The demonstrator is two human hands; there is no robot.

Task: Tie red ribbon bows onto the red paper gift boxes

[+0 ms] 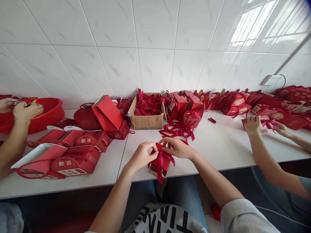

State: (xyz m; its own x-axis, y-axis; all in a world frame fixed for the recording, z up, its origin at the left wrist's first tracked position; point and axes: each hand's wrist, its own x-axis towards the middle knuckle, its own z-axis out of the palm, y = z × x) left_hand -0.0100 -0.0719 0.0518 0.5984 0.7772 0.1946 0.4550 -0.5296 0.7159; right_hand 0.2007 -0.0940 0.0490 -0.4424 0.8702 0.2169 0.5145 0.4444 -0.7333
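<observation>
A small red gift box [167, 164] sits near the table's front edge, with a dark red ribbon [160, 166] on its top and a tail hanging over its front. My left hand [143, 155] is at the box's left side, thumb and forefinger pinched on the ribbon. From the right, my right hand [179, 148] reaches over the back of the box, its fingertips closed on the ribbon too. The exact grip points are partly covered by my fingers. Just behind, loose red ribbons [176, 130] lie on the white table.
A cardboard box [145, 122] of ribbons stands behind my hands. Red gift boxes [75, 161] fill the left; more finished boxes [191, 118] line the wall. A red basin [52, 110] and one person's hands [26, 110] are left. Another person's hands [257, 126] work at right.
</observation>
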